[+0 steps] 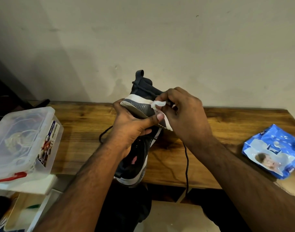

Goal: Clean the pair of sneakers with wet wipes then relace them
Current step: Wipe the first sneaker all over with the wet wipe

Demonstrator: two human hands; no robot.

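My left hand grips a dark navy sneaker by its sole, holding it above the wooden table with the grey sole and white edge facing me. My right hand pinches a small white wet wipe against the white edge of the sole. A second dark sneaker with pink marks lies on the table below, near the front edge, partly hidden by my left forearm. A dark lace hangs down over the table's front edge.
A blue pack of wet wipes lies at the table's right end. A clear plastic lidded box sits on a white shelf at the left. A plain wall stands right behind the table.
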